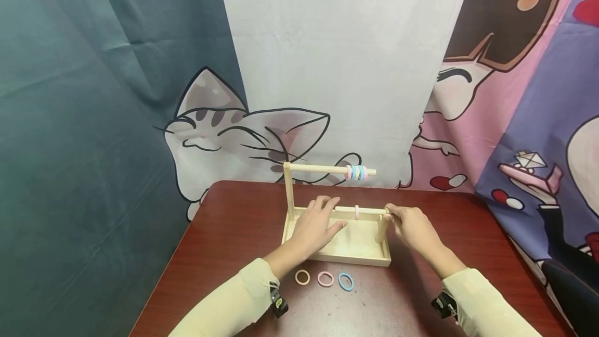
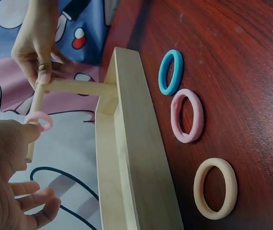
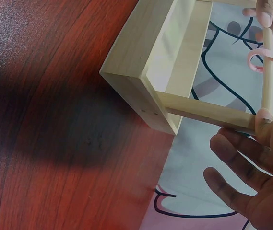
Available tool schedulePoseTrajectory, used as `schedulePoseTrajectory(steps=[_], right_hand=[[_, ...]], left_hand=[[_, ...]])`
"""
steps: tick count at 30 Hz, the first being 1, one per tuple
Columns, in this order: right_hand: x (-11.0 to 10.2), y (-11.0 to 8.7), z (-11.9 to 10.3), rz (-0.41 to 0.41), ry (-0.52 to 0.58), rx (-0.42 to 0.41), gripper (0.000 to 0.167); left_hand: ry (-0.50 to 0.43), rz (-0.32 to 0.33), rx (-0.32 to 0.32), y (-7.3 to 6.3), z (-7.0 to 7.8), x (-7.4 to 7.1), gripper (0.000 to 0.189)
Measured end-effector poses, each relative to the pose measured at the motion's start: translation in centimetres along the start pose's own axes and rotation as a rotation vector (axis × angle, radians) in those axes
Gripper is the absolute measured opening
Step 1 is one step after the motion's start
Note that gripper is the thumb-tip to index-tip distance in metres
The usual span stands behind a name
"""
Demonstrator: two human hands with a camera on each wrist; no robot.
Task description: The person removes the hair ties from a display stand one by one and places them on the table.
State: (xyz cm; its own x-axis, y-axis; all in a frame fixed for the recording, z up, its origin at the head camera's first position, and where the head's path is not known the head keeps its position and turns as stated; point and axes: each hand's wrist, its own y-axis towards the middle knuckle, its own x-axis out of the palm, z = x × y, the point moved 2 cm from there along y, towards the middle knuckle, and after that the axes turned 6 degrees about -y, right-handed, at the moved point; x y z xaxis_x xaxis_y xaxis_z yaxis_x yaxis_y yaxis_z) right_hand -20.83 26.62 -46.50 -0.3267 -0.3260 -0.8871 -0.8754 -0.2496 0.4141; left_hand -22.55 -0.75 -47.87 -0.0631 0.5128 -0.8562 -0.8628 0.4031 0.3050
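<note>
A wooden rack (image 1: 346, 261) with a tray base carries two horizontal rods. One pink ring (image 1: 357, 212) hangs on the lower rod (image 1: 374, 211). My right hand (image 1: 416, 228) pinches the corner where this rod meets its short post (image 3: 208, 114), thumb on top, other fingers spread loosely. My left hand (image 1: 312, 227) reaches over the tray, fingers extended and thumb apart, right at the rod's free end. Several pink, blue and pale rings (image 1: 356, 172) sit together near the free end of the upper rod (image 1: 318, 168).
On the dark red table (image 1: 234, 254), in front of the tray, lie a beige ring (image 1: 302, 277), a pink ring (image 1: 325, 279) and a blue ring (image 1: 346, 282) in a row. Behind the table hangs a printed cloth (image 1: 346, 66). The upper rod's tall post (image 1: 289, 191) stands at the tray's left.
</note>
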Motion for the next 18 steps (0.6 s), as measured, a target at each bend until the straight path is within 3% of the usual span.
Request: schedulePoseTrajectory(steps=[7, 18], right_hand=[[0.0, 0.0, 0.0, 0.001, 0.002, 0.001, 0.027], [0.2, -0.2, 0.1, 0.026, 0.0, -0.018, 0.025]], left_hand=[[0.039, -0.006, 0.094, 0.7, 0.8, 0.2, 0.065], [0.067, -0.014, 0.108, 1.6, 1.6, 1.1, 0.06]])
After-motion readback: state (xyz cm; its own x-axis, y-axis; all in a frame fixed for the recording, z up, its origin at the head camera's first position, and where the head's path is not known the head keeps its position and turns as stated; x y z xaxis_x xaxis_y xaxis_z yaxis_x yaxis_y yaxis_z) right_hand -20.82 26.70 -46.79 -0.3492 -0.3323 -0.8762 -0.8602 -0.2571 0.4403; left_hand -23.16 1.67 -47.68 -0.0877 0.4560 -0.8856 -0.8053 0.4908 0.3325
